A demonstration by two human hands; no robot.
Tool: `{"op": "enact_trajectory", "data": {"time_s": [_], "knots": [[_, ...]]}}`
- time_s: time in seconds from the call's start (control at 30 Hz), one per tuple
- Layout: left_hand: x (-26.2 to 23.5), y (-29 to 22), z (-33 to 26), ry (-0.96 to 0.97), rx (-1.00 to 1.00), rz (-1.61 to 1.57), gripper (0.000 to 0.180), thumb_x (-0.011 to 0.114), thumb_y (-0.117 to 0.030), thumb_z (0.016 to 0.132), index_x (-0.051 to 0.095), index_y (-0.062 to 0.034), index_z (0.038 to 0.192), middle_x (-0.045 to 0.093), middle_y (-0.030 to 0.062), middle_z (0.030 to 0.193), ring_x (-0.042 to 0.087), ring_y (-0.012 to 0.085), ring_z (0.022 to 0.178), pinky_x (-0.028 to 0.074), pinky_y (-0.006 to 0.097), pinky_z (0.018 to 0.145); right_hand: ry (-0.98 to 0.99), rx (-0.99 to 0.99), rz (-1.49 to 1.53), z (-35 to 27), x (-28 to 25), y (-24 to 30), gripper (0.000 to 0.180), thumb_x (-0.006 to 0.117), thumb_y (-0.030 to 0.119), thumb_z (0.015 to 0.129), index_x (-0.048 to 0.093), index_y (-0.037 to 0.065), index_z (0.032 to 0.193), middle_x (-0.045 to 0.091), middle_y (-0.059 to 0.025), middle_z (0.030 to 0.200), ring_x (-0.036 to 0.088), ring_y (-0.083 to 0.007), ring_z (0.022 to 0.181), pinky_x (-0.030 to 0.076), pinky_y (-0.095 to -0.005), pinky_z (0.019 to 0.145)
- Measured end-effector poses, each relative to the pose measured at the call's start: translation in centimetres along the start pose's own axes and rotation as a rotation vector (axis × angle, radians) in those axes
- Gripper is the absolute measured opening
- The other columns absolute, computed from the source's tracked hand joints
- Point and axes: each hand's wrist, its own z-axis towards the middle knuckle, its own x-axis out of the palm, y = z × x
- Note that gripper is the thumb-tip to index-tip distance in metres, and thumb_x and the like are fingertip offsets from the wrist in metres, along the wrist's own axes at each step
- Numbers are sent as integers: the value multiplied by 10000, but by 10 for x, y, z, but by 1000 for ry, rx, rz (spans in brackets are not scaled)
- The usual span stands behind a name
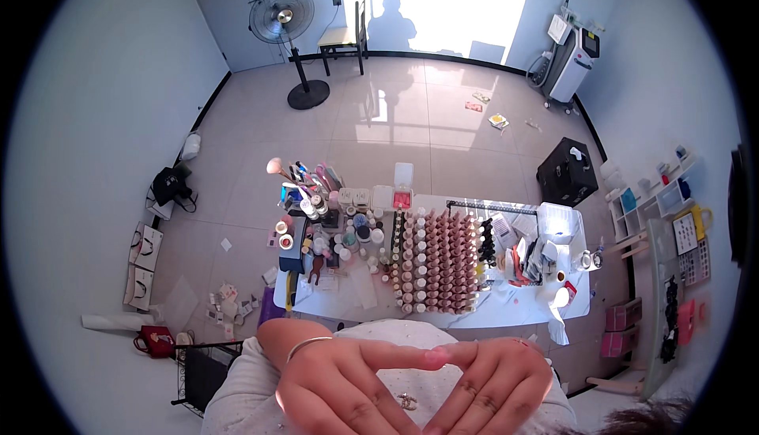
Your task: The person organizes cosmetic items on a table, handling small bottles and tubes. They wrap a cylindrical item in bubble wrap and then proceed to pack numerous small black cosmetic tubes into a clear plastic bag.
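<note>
Touching left hand [340, 387] and right hand [494, 383] thumb to thumb before a white garment [395, 336], extending fingers unclamped, hiding palms and losing some fingertips past the lower edge. Facing rose-toned bottles [455, 261], crowding mid-table toward the white table's [324, 302] near edge, with labels too small to read. Leaving walking room on tiled floor [237, 142] beyond.

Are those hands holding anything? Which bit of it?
Nothing that I can see. The left hand and right hand are open, their thumbs meeting above a gap between the hands.
</note>
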Motion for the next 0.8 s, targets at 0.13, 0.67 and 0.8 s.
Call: {"op": "enact_trajectory", "data": {"time_s": [0.13, 0.67, 0.8], "knots": [[6, 0, -9, -167, -74, -125, 179, 573, -157, 1013, 657, -28, 1105, 710, 143, 1145, 656, 330, 1160, 276, 564, 1169, -142, -8, 97, -7, 5, 1, 243, 586, 65, 987, 642, 17, 1219, 667, -225, 1228, 627, -419, 1168, 166, -679, 1154], [26, 26, -29, -142, 1, 159, 356, 439, -361, 1059, 542, -208, 1364, 640, 28, 1297, 582, 310, 1225, 229, 615, 1156, 9, -61, 268, 1, 17, -12, 320, 547, 187, 1002, 621, 39, 1276, 639, -212, 1290, 584, -412, 1238, 174, -655, 1149], [24, 27, -27, -184, -63, 184, 357, 439, -385, 1057, 567, -189, 1326, 651, 27, 1261, 595, 285, 1195, 233, 592, 1162, 28, -61, 272, 2, 16, -14, 337, 536, 220, 1007, 620, 44, 1282, 638, -206, 1294, 582, -405, 1244, 177, -649, 1147]]}}
